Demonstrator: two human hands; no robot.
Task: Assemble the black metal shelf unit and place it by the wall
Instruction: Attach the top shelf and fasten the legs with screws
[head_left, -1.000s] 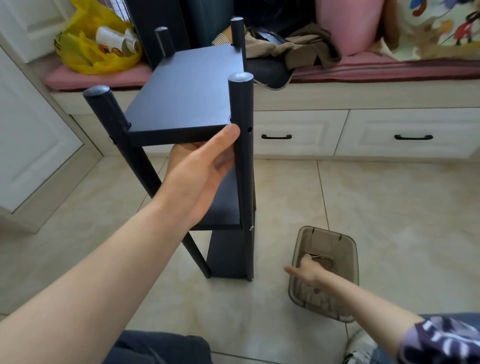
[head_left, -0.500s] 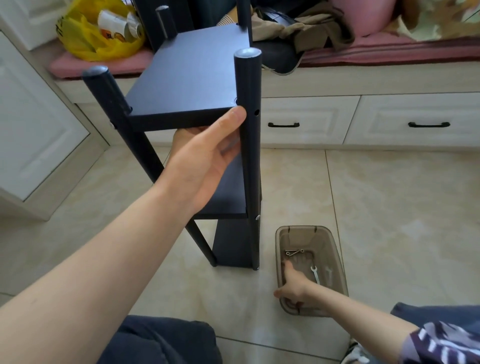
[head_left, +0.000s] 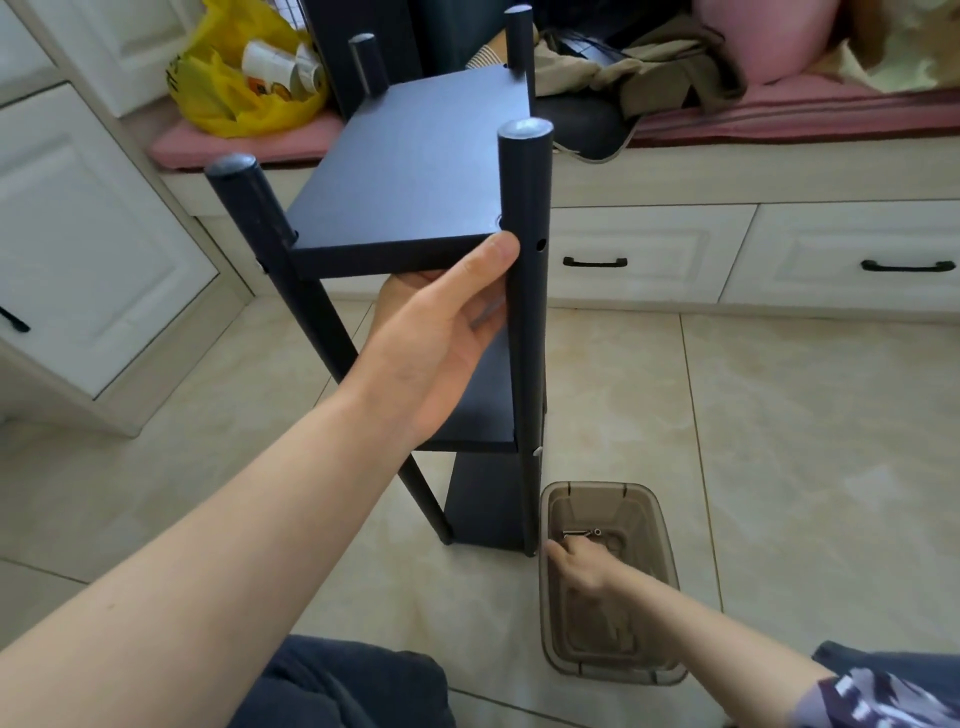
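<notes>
Black shelf unit (head_left: 415, 166) stands upright on the tiled floor (head_left: 779, 441), in front of the white drawers (head_left: 649, 254) of the window seat. Four round posts carry the boards; the top board, a middle board and a lower panel are visible.

Left hand (head_left: 441, 343): grips the top board at its near edge, close to the near right post (head_left: 525, 312). The thumb (head_left: 483, 265) lies along the board's front edge with its tip touching the post. The fingers go under the board and are mostly hidden. Arm extended from lower left.

Right hand (head_left: 579, 569): reaches down into a brown see-through bin (head_left: 660, 525) on the floor, just beside the foot of the near right post. Its fingertips are at small metal hardware (head_left: 582, 532) in the bin's far end. Whether the fingers pinch a piece or only touch it cannot be told.

A yellow bag (head_left: 234, 98) sits on the seat's left end, behind the unit.
</notes>
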